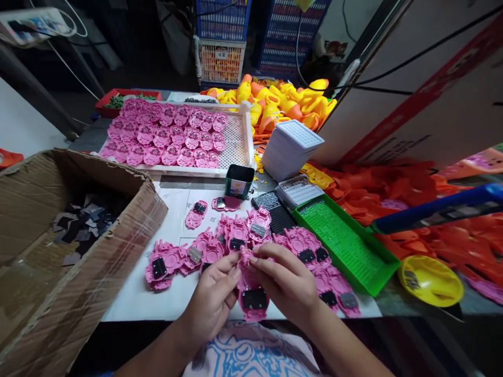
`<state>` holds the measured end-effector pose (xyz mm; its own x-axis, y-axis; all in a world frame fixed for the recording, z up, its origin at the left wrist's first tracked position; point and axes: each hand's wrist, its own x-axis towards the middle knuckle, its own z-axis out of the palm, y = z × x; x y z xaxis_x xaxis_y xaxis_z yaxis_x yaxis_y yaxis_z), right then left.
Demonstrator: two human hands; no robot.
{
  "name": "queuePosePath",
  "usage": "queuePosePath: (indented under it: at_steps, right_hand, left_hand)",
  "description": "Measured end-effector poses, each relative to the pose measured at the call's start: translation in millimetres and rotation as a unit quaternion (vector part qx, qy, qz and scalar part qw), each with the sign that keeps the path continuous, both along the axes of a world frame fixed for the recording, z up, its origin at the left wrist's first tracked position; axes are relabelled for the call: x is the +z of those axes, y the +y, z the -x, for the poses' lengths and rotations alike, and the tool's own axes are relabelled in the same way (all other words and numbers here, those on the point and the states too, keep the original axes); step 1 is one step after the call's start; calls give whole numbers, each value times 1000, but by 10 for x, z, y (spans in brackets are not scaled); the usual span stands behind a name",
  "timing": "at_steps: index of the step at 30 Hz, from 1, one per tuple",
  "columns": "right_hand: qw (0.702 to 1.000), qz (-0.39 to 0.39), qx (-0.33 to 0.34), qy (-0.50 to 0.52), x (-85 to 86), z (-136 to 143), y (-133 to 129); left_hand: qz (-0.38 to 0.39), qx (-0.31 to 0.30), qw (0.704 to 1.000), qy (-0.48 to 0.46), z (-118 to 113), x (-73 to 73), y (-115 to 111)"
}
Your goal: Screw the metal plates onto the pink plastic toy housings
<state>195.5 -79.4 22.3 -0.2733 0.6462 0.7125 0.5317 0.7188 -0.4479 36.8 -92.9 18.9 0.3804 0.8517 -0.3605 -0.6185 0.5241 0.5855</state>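
- So the pink casing (247, 280) was up at the near edge of the white-covered surface (129, 302), black panel (254, 299) already on.
- My left fingers (223, 265) and right fingers (279, 254) were both pinching its upper end; can't tell on what detail.
- Loose casings (212, 246) lay around, many panelled, so probably part-done.
- Farther back, pink parts (162, 137) filled most of the white tray (240, 139); its right end was bare.

Dark background, stretched, blurry edges.
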Motion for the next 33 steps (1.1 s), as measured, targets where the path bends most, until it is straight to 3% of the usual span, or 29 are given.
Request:
queuePosePath:
  at_steps: [7, 12, 16, 20, 23, 29, 31, 33]
  right_hand:
    - [998, -48, 14, -29, 57, -156, -174]
    - [998, -26, 30, 45, 99, -177, -296]
    - [995, -1, 7, 99, 76, -219, -346]
    - [997, -20, 11, 69, -11, -266, -325]
    - [999, -34, -23, 34, -58, -280, -274]
    - [997, -22, -70, -19, -8, -242, -145]
    - [999, 2, -47, -14, 29, -242, -118]
    - [998, 57, 18, 21, 53, -267, -105]
  left_hand:
    - [-103, 17, 984, 146, -120, 46, -130]
    - [-144, 8, 970, 195, -162, 91, -147]
    - [-149, -10, 972, 179, -162, 58, -162]
    - [-139, 7, 971, 195, -185, 20, -154]
    - [-100, 27, 978, 179, -225, 3, -117]
    - [-97, 45, 976, 188, -312, 35, -26]
    - [-83, 62, 975, 194, -312, 58, 14]
    - [-59, 66, 981, 171, -289, 76, 59]
